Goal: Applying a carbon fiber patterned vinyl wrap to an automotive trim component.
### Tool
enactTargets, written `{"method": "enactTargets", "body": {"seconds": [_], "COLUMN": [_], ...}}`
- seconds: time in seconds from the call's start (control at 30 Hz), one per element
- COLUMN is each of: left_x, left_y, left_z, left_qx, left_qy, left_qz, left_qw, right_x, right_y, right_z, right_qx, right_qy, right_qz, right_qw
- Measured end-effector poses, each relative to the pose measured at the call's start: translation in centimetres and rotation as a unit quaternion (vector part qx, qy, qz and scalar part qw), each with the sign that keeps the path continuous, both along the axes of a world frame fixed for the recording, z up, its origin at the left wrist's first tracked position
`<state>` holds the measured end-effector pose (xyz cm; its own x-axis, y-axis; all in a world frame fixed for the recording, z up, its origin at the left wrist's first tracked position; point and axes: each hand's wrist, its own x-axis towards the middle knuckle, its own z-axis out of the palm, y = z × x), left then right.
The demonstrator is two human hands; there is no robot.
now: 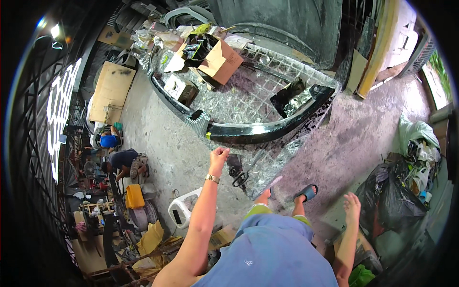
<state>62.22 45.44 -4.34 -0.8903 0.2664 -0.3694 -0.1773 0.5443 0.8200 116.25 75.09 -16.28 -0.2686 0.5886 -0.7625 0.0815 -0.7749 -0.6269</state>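
I've got the L hand (219, 160) out in front, just on the near side of the black curved panel (258, 132), w/ fingers curled and tips drawn together. Can't tell if it's pinching anything thin, e.g. a bit of the clear film (283, 160); the view's too small there. R hand (352, 205) hangs well off to the right, fingers loosely open, nothing visible in it, near the black trash bag (397, 196).

The panel bows toward me across the near edge of a wire mesh (251, 98), w/ a bit of yellow tape (208, 136) on it, left of ctr. Film lies on the near side, running down toward my feet. An open cardboard box (224, 62) sits farther back on the mesh. White plastic item (180, 210) on the near left; a co-worker (125, 160) bends over farther left.
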Motion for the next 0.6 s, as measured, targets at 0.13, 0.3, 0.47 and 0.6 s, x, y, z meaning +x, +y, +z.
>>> {"method": "enactTargets", "body": {"seconds": [0.13,0.3,0.47,0.6], "left_x": [0.9,4.5,17.1,22.9], "left_y": [-0.1,0.1,5.8,10.0], "left_z": [1.3,2.5,4.9,4.0], "left_qx": [0.024,0.027,-0.013,-0.029], "left_qy": [-0.004,0.010,0.036,0.052], "left_qz": [-0.005,-0.025,-0.229,-0.338], "left_qw": [1.000,0.999,0.973,0.939], "right_x": [-6.9,-16.3,-21.9,-20.8], "right_y": [-2.6,-5.8,-9.4,-9.4], "right_z": [4.3,11.7,13.5,12.0], "right_qx": [0.023,0.064,-0.008,-0.005], "right_qy": [0.030,0.125,0.187,0.123], "right_qz": [0.101,0.259,0.315,0.201], "right_qw": [0.994,0.956,0.930,0.972]}}
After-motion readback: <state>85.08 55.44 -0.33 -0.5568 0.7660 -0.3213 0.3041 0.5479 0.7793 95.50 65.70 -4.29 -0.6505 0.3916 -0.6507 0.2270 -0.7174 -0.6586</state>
